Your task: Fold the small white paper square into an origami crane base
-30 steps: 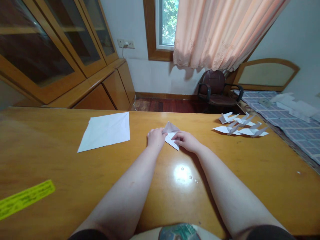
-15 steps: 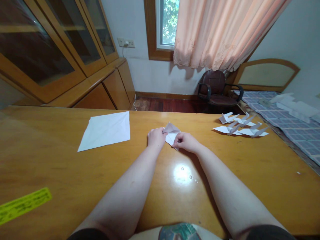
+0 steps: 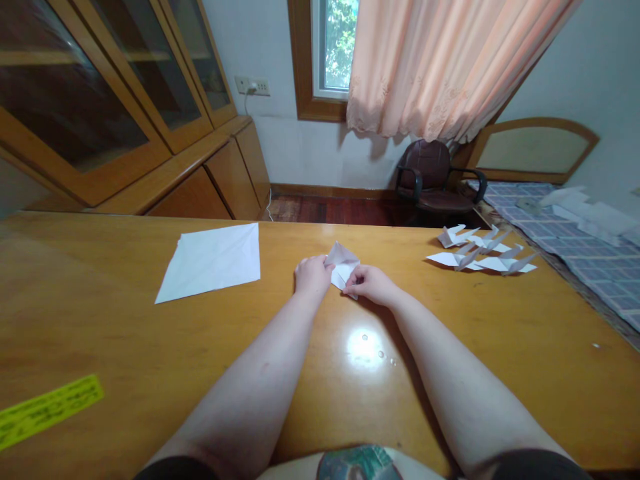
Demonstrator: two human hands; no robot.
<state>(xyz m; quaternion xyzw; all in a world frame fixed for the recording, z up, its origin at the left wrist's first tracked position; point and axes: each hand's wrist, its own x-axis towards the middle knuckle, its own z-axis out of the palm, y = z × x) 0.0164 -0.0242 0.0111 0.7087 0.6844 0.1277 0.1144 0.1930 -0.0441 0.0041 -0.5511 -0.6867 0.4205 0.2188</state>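
A small piece of folded white paper (image 3: 342,259) lies on the wooden table, its pointed top raised toward the far edge. My left hand (image 3: 313,272) is closed on the paper's left side, the thumb resting over it. At the paper's lower right corner, my right hand (image 3: 369,283) pinches the edge between thumb and fingertips. The other fingers of both hands are partly hidden. A larger flat white sheet (image 3: 215,260), lightly creased, lies to the left of my left hand.
Several folded paper cranes (image 3: 480,250) stand at the table's far right. A yellow label (image 3: 50,410) is at the near left of the table (image 3: 200,373). Beyond it are a brown armchair (image 3: 430,173), a bed (image 3: 575,233) and a glass-fronted cabinet (image 3: 150,120).
The folded paper has shifted very slightly up and left, and its lower right corner sits a little differently under my right fingertips. My hands have barely moved.
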